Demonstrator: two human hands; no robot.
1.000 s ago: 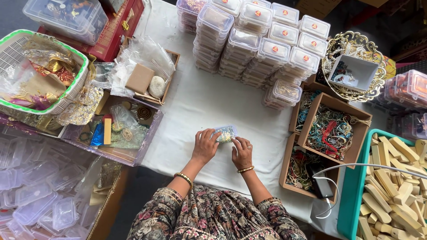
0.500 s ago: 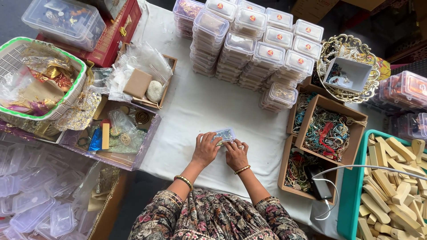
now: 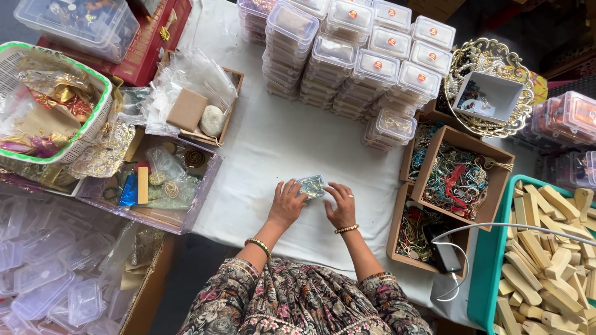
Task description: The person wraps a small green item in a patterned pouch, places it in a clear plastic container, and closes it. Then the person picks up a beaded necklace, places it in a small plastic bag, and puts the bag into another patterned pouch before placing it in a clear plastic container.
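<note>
Far left: green-rimmed basket (image 3: 93, 124) of gold foil wrappers; below it a clear tray (image 3: 205, 192) of bands and trinkets. Centre: your left hand (image 3: 287, 205) and right hand (image 3: 341, 206) pinch a small clear lidded box (image 3: 311, 185) on the white cloth. Right: cardboard boxes (image 3: 428, 167) hold beaded necklaces; teal bin (image 3: 490, 260) holds wooden pieces.

The person wears a dark floral-print garment with pink and cream blooms and wide patterned sleeves. The left hand (image 3: 287, 203) has a beaded bangle at its wrist; the right hand (image 3: 342, 206) shows a gold bracelet and a ring.
</note>
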